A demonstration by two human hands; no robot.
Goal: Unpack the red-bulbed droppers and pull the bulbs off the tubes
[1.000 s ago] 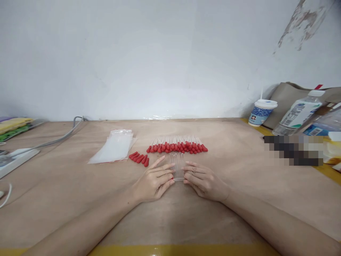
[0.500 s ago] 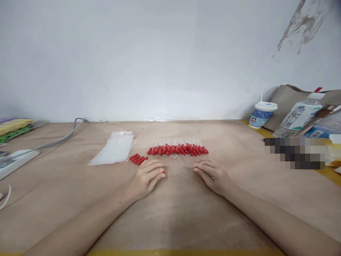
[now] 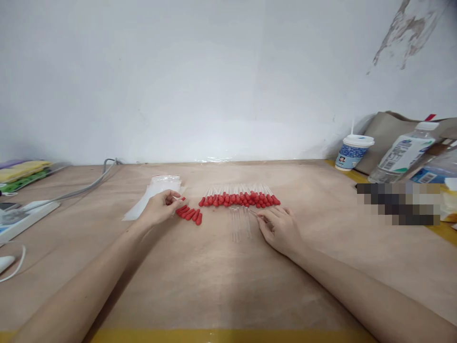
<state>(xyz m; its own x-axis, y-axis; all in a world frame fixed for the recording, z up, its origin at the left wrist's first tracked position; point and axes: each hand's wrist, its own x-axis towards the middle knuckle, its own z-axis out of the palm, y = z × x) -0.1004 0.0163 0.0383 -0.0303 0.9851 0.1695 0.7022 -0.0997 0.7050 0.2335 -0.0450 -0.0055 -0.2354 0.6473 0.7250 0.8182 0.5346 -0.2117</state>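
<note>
Left hand (image 3: 160, 208) at far-left end of loose red bulbs (image 3: 193, 215), fingers curled, thumb near fingertips; whether one is gripped, cannot tell. Right hand (image 3: 281, 230) pinching thin clear tube (image 3: 253, 213), right beside more tubes (image 3: 236, 225) laid out mid-tabletop (image 3: 214, 286). Red-bulbed droppers (image 3: 239, 198) lined up just beyond, clear stems toward far edge. Bags (image 3: 164, 183) lying flat just past left hand. Power strip (image 3: 32, 216) by left edge; cup (image 3: 352, 155), bottle (image 3: 405, 153) at far right corner.
</note>
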